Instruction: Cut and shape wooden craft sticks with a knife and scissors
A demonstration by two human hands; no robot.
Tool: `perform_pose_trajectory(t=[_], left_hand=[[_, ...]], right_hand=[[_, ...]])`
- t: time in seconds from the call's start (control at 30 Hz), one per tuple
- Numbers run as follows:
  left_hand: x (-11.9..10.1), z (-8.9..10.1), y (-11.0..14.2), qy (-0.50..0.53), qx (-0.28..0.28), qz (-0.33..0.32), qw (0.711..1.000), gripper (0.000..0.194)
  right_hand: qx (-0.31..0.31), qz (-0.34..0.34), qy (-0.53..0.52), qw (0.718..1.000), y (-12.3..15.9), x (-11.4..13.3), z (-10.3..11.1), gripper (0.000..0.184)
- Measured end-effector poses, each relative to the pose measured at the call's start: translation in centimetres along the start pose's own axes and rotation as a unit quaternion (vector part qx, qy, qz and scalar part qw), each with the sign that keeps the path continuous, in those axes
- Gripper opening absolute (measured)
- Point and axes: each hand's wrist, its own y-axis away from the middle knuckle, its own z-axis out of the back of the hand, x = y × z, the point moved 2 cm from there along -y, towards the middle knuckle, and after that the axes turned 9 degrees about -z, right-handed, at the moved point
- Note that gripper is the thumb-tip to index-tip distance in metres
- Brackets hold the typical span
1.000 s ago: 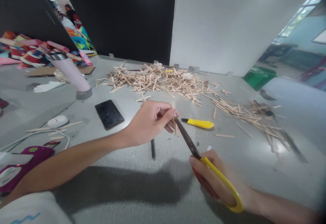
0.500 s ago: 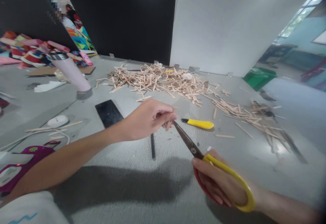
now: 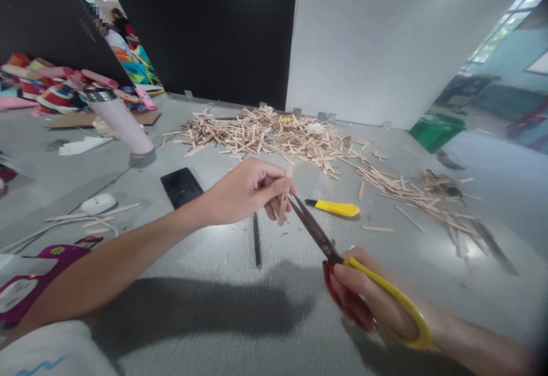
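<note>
My left hand (image 3: 244, 190) pinches a short wooden stick (image 3: 283, 205) between thumb and fingers, holding it nearly upright above the grey table (image 3: 214, 307). My right hand (image 3: 368, 302) grips the yellow and red handles of a pair of scissors (image 3: 329, 247). The dark blades are slightly parted, and their tips touch the stick just below my left fingers.
A big heap of wooden sticks (image 3: 265, 133) lies at the back, and a smaller heap (image 3: 411, 190) to the right. Nearby lie a yellow utility knife (image 3: 334, 207), a black pen (image 3: 256, 239), a black phone (image 3: 182, 186), a pink bottle (image 3: 120, 122) and a magenta tool (image 3: 29, 279).
The stick has turned from mostly hidden in my left fingers to hanging upright below them. The scissor blades have parted slightly at the stick, and my right hand has shifted a little.
</note>
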Motion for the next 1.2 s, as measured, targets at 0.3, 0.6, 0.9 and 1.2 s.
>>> perform_pose_trajectory(t=[0.3, 0.6, 0.9, 1.2], left_hand=[[-0.2, -0.5, 0.2, -0.028, -0.007, 0.003, 1.000, 0.034], [-0.1, -0.8, 0.2, -0.044, 0.004, 0.005, 0.999, 0.036], [-0.1, -0.4, 0.2, -0.015, 0.023, -0.002, 1.000, 0.038], [0.0, 0.2, -0.1, -0.069, 0.049, -0.024, 0.996, 0.047]], right_hand=[[-0.037, -0.019, 0.046, 0.998, 0.3, 0.7, -0.3, 0.066], [-0.004, -0.031, -0.025, 0.999, -0.3, -0.2, -0.7, 0.075], [0.009, -0.017, -0.009, 1.000, -0.8, -0.2, -0.7, 0.080], [0.049, -0.062, -0.052, 0.995, -0.6, -0.4, 0.0, 0.076]])
